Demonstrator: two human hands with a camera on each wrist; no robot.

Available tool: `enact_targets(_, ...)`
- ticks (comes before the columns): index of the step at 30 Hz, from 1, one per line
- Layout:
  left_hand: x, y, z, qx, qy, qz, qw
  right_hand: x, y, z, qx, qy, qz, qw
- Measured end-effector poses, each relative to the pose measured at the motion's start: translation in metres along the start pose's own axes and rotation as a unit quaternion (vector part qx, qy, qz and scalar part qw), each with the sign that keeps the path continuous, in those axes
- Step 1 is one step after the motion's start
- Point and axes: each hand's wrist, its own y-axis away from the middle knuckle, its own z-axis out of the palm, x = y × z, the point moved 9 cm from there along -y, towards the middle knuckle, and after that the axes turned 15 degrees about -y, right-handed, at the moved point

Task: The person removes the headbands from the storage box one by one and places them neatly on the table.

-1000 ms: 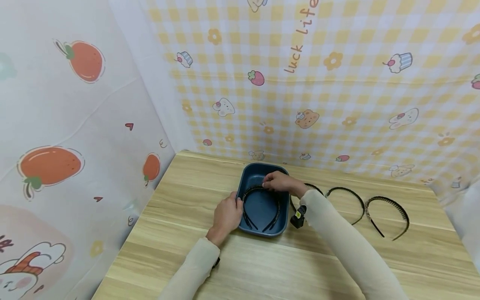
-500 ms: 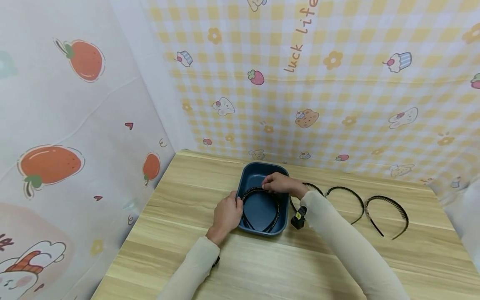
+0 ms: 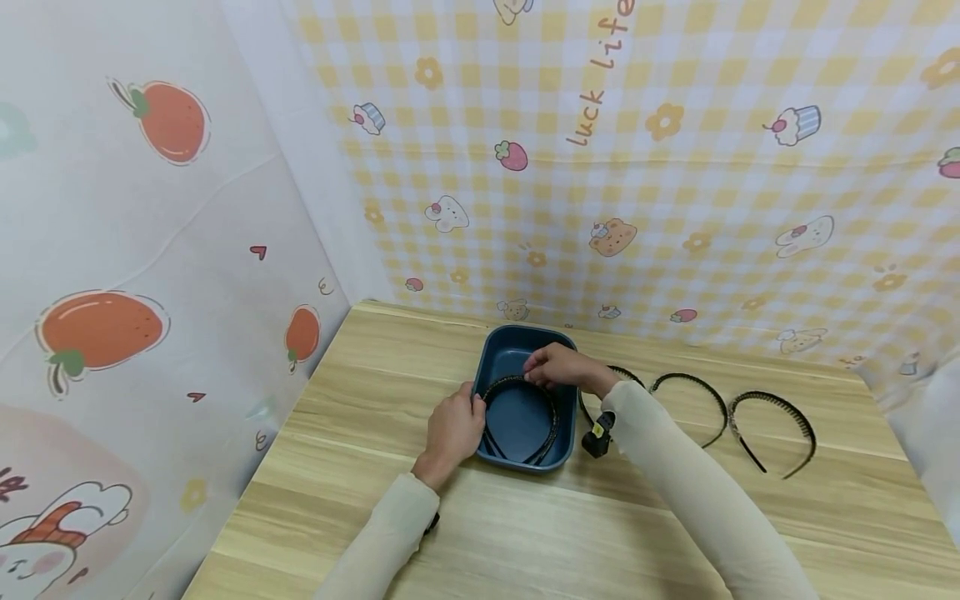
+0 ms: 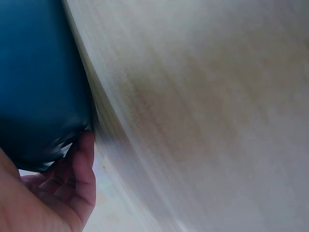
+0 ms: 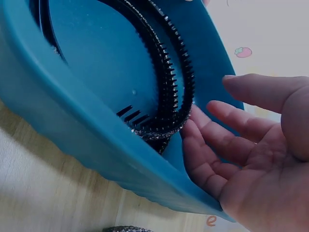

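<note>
Headbands lying in the box

The box stands near the back edge of the table, and the headbands' ends point to its front wall. The left hand holds its left wall. The right hand is rather wide, thumb apart, fingertips touching the outer headband. Three others lie to the right, one partly behind the sleeve.

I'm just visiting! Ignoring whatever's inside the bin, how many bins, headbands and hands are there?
Blue bin: 1
Headbands outside it: 3 (partly hidden headband, middle headband, rightmost headband)
Hands: 2 (left hand, right hand)
Total: 6
</note>
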Motion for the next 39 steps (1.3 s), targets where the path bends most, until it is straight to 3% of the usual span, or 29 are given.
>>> enact_targets(14, -0.0004, 0.0007, -0.0002, 0.0, 0.003, -0.003, 1.0, 0.0066, -0.0034, -0.0026, 0.0, -0.022, -0.021, 0.9996)
enact_targets(28, -0.0005, 0.0003, 0.0013, -0.001, -0.003, -0.009, 1.0, 0.0052, 0.0005, -0.0006, 0.037, -0.013, -0.048, 0.998)
enact_targets(39, -0.0008, -0.0002, 0.0016, 0.0, 0.001, -0.003, 1.0, 0.0064, 0.0045, -0.0036, 0.031, -0.048, -0.039, 0.9976)
